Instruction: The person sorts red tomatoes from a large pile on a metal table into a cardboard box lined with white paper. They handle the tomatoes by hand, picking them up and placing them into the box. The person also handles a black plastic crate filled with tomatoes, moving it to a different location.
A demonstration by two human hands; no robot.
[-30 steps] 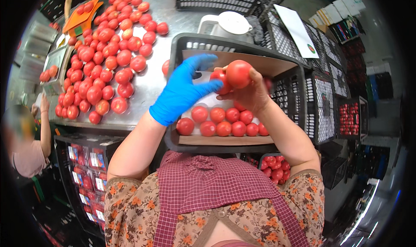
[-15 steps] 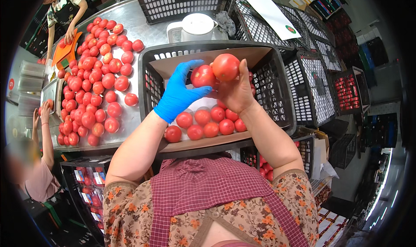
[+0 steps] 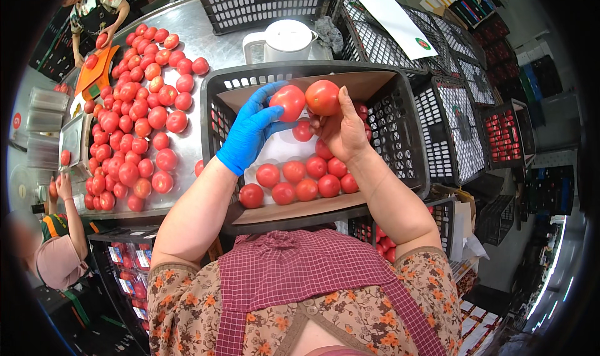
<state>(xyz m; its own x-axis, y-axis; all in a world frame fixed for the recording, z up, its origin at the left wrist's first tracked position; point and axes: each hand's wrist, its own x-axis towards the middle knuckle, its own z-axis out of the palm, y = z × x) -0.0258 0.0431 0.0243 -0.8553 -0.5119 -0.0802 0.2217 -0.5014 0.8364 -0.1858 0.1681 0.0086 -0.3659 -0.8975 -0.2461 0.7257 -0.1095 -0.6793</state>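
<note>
Head view, only one there is. Left hand (image 3: 250, 131) wears a blue glove, fingers curled around a red tomato (image 3: 288, 102), gripping it from the left and below. Right hand (image 3: 340, 131) is bare, holding a second tomato (image 3: 323, 97) at the fingertips, index finger running up its right side. The two tomatoes sit side by side and look to be touching, both raised above the far half of a black plastic crate (image 3: 406, 131).

Crate is lined with brown cardboard (image 3: 369, 84) and a white sheet (image 3: 281, 150) over the bottom. Row of tomatoes (image 3: 300, 181) lies along the near side of the crate, a few more partly hidden behind the right hand.

Left of the crate: steel table (image 3: 206, 43) with a large spread of loose tomatoes (image 3: 134, 115). White lidded jug (image 3: 284, 40) stands just behind the crate on the table. Another black crate (image 3: 275, 6) at the far edge.

Right side: stack of empty black crates (image 3: 450, 87), a white sheet of paper (image 3: 400, 21) lying on top of one. More tomatoes in a crate (image 3: 381, 240) below the working one.

Top left: another person (image 3: 94, 12) at the table by an orange tray (image 3: 94, 71). Lower left: a second person's arm (image 3: 69, 212) reaching up to the table edge.
</note>
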